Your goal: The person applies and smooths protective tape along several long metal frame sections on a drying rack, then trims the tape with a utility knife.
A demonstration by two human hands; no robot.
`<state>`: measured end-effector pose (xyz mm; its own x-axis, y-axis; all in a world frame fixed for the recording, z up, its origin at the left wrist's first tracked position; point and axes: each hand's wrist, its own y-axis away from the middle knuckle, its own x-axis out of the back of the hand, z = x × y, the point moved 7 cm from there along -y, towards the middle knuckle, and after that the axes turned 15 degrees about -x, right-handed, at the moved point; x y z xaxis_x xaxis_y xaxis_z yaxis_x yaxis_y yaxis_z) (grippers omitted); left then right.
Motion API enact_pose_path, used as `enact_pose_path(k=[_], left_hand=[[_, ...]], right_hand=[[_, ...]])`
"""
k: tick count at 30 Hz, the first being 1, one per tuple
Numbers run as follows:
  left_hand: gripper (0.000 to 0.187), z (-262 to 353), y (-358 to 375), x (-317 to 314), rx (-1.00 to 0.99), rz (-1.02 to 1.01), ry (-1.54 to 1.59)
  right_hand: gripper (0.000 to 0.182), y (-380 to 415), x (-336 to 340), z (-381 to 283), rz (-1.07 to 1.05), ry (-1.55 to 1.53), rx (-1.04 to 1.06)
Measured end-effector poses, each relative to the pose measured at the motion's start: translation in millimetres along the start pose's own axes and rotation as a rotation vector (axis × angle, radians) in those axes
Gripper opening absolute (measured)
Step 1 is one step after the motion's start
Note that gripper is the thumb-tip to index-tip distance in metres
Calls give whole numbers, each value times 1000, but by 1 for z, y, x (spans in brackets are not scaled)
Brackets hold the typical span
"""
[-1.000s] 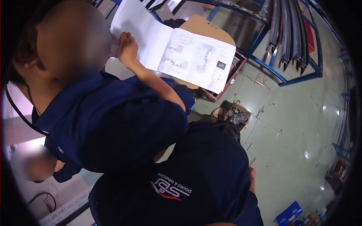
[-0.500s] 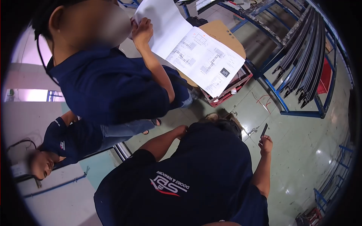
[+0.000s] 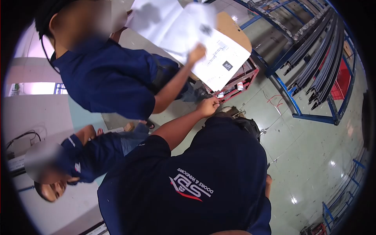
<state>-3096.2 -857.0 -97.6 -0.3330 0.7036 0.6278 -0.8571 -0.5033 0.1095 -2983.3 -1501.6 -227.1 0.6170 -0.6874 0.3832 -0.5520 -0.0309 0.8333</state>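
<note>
My left hand [image 3: 208, 106] is closed, with its fingertips just below the lower corner of a printed drawing sheet [image 3: 215, 72]; what it grips, if anything, is too small to tell. Only a sliver of my right arm [image 3: 268, 186] shows beside my dark shirt, and the hand is hidden. A co-worker [image 3: 105, 78] at the upper left has one hand [image 3: 197, 53] over the drawings and lifts a blurred page [image 3: 192, 27]. Under the sheets lie a brown board [image 3: 234, 29] and a red crate [image 3: 248, 80] with small white-labelled items.
Dark long profiles [image 3: 319, 58] rest on a blue metal rack [image 3: 313, 117] at the upper right. Another person [image 3: 94, 152] is at the lower left. Red wire [image 3: 276, 102] lies on the tiled floor, and blue frames [image 3: 350, 184] stand at the right edge.
My left hand has come up and right to the sheet corner. My right hand, which held a dark flat piece, has dropped out of sight. The co-worker's hand moved right, lifting a page.
</note>
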Motion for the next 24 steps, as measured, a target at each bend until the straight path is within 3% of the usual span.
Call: enact_pose_path(k=[6, 8, 11, 14, 15, 16, 17, 19, 22, 24], left_hand=[[16, 14, -48, -10, -83, -189, 41], [17, 13, -45, -5, -42, -160, 102], [21, -11, -43, 11, 46, -152, 182], [23, -60, -31, 22, 21, -88, 69], [23, -67, -24, 25, 23, -93, 78], [26, -81, -14, 28, 178, -115, 120], [29, -96, -3, 30, 333, -136, 163], [30, -128, 16, 28, 340, -149, 98], [33, -194, 64, 11, 378, -201, 10], [35, -202, 89, 18, 402, -236, -12]], right_hand=[[22, 20, -48, 2, 248, 204, 308], [28, -3, -63, 36, 255, 239, 335], [28, 18, -96, -37, 347, 336, 409], [14, 29, -110, -121, 179, 520, 386], [6, 23, -104, -123, 95, 31, 11], [6, 23, -107, -118, 10, -460, -354], [6, 26, -101, -136, 19, -457, -352], [17, 30, -85, -162, 62, -631, -389], [14, 16, -68, -185, 70, -602, -369], [15, 7, -67, -200, 53, -575, -336]])
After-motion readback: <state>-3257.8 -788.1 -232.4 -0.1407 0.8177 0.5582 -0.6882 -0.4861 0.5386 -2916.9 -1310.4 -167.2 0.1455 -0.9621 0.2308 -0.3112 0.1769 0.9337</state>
